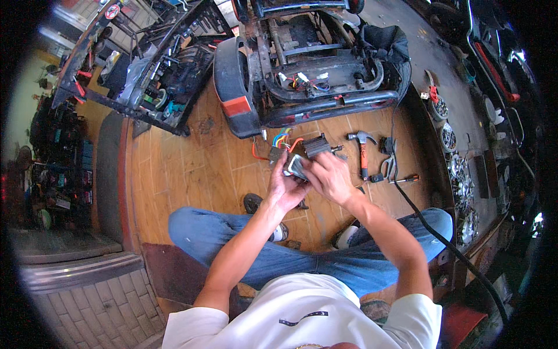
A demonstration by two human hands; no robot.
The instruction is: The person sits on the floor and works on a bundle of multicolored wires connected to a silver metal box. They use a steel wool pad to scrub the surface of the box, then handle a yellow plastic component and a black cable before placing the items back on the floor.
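Observation:
My left hand [285, 189] is closed around a small silvery rectangular part [295, 166], and my right hand [328, 177] grips its right side with bent fingers. Orange, blue and yellow wires [282, 138] rise just beyond my hands. A dark finned metal block [315, 143] lies beside them, just past my right fingertips. To the right on the wooden floor [192, 168] are an orange-and-black hammer [363, 157], pliers [389, 166] and a screwdriver [407, 179]. My fingers hide much of the part I hold.
A black vehicle frame [308, 81] with loose connectors stands ahead, and a tool-laden black rack [163, 87] stands at upper left. Wheel hubs [447, 136] line the raised edge at right. A black cable [424, 221] runs down the right side, across my bent leg.

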